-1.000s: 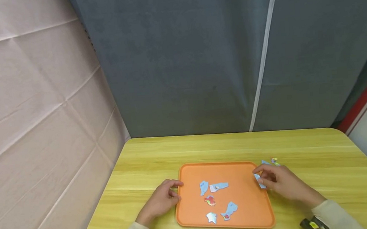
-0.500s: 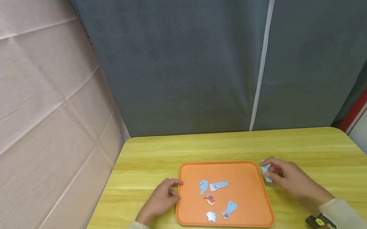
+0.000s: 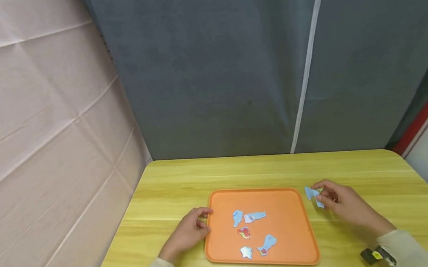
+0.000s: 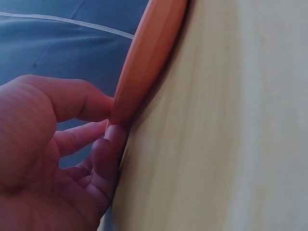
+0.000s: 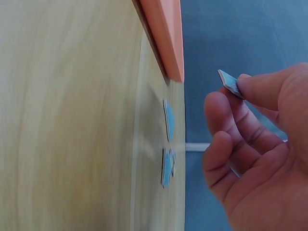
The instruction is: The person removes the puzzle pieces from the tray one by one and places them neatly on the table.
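At the left rim of the orange tray (image 3: 282, 216), my left hand (image 3: 187, 232) pinches the edge between finger and thumb, as the left wrist view shows at the tray rim (image 4: 144, 57). To the right of the tray, my right hand (image 3: 352, 206) holds a light-blue puzzle piece (image 5: 230, 83) by its fingertips, raised above the table. Below it lie another blue piece (image 5: 169, 121) and a few more pieces (image 5: 166, 168), partly hidden by the hand in the head view. On the tray are several pieces, among them a red one (image 3: 244, 232) and a long blue one (image 3: 255, 217).
The yellow wood-grain table (image 3: 187, 176) carries the tray near its front. A grey-blue curtain (image 3: 209, 74) stands behind it, and a pale cloth wall (image 3: 46, 135) rises at the left.
My right hand has drawn away from the tray's right rim, moving right and slightly farther back with the puzzle piece. The left hand and the pieces on the tray stay put.
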`<action>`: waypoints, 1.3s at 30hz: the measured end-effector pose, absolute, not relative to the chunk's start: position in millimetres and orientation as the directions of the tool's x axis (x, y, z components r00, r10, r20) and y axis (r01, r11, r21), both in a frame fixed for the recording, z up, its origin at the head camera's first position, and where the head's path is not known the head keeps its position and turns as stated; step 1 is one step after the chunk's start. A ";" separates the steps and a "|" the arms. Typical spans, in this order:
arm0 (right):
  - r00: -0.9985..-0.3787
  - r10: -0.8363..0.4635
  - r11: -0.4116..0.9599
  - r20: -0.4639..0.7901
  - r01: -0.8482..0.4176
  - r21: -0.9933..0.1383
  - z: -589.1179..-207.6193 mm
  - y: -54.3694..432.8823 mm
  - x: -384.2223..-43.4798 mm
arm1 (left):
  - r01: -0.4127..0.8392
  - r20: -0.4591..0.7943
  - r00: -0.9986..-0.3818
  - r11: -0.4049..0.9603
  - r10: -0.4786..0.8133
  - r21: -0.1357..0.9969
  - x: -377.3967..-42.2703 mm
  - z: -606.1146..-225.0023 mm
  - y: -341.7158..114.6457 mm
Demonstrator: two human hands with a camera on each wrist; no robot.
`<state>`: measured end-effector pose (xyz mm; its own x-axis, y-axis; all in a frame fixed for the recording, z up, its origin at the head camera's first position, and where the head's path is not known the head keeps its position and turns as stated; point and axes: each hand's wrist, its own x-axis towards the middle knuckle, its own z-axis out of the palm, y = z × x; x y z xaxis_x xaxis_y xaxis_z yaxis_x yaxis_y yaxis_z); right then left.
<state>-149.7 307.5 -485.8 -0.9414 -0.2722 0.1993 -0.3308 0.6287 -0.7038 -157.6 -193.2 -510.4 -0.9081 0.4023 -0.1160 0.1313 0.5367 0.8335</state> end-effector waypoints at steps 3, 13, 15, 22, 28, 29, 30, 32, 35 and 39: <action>-0.944 -0.258 0.642 0.207 -0.328 -0.694 -485.6 313.8 -152.0 | 0.130 -0.118 -0.908 0.536 0.403 0.834 -158.1 -511.4 -193.9; -0.957 -0.191 0.691 0.216 -0.288 -0.663 -487.9 338.1 -159.3 | 0.125 -0.130 -0.903 0.539 0.410 0.833 -159.8 -513.5 -196.8; -0.958 -0.190 0.694 0.217 -0.287 -0.660 -488.8 342.2 -159.9 | 0.124 -0.131 -0.902 0.536 0.412 0.835 -159.9 -512.9 -196.9; -0.952 -0.175 0.708 0.251 -0.299 -0.640 -493.2 356.6 -162.2 | 0.124 -0.131 -0.902 0.538 0.411 0.834 -159.9 -513.3 -195.4; -0.958 -0.161 0.724 0.236 -0.278 -0.631 -495.0 368.2 -166.1 | 0.128 -0.128 -0.903 0.541 0.410 0.831 -159.7 -513.1 -194.2; -0.960 -0.160 0.727 0.231 -0.273 -0.630 -495.4 370.0 -167.0 | 0.123 -0.133 -0.904 0.545 0.406 0.830 -159.8 -513.2 -194.3; -0.961 -0.160 0.729 0.225 -0.269 -0.629 -495.9 371.7 -167.9 | 0.122 -0.133 -0.905 0.546 0.405 0.829 -159.9 -513.4 -194.3; -0.963 -0.161 0.729 0.216 -0.264 -0.631 -497.0 374.6 -169.3 | 0.126 -0.130 -0.904 0.544 0.408 0.830 -159.9 -513.6 -194.3; -0.965 -0.163 0.725 0.205 -0.258 -0.638 -499.0 378.3 -171.6 | 0.123 -0.135 -0.903 0.545 0.409 0.829 -160.0 -514.3 -194.6; -0.968 -0.164 0.721 0.189 -0.248 -0.647 -501.5 381.2 -174.9 | 0.116 -0.141 -0.901 0.540 0.410 0.833 -160.6 -514.7 -195.9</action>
<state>-174.9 381.2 -501.5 -0.9682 -0.1640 0.1891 -0.2485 0.7212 -0.6466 -160.6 -195.9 -514.7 -0.9010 0.4103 -0.1408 0.1159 0.5404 0.8334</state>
